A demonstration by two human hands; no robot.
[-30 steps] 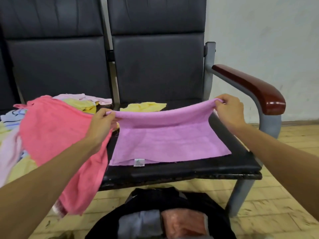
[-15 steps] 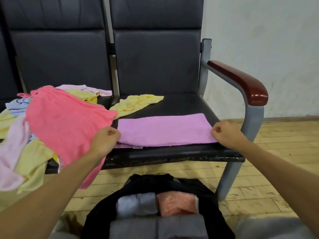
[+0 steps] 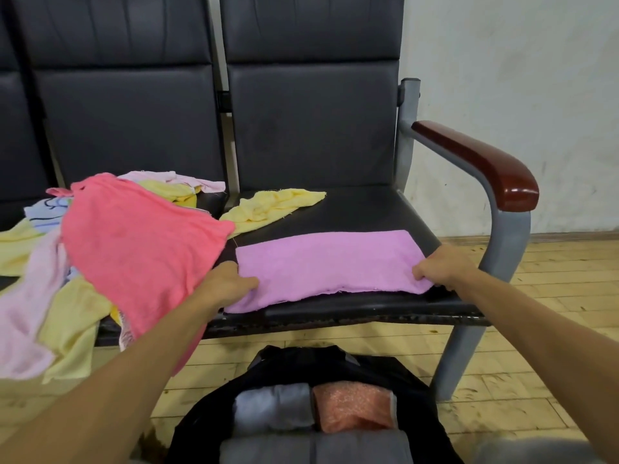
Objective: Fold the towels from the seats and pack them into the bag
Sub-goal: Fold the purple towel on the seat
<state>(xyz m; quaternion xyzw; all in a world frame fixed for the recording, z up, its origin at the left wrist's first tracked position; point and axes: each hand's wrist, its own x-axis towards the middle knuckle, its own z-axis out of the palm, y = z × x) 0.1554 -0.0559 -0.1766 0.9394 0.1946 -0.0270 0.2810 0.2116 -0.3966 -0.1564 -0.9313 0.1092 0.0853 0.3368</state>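
Note:
A purple towel (image 3: 330,262), folded in half into a long strip, lies along the front of the right black seat (image 3: 368,209). My left hand (image 3: 227,284) grips its near left corner. At the near right corner my right hand (image 3: 442,267) pinches the fabric. On the floor below, an open black bag (image 3: 418,393) holds folded grey towels (image 3: 273,408) and a folded orange towel (image 3: 351,406).
A pile of loose towels covers the left seat: a coral-pink one (image 3: 134,242) on top, yellow (image 3: 70,333) and pale pink (image 3: 23,316) ones hanging over the edge. Another yellow towel (image 3: 271,205) lies crumpled behind the purple one. A wooden armrest (image 3: 479,162) on a grey frame stands at right.
Both hands brought the towel's raised far edge forward and down onto the near edge, folding it in half. They now hold the near corners against the seat.

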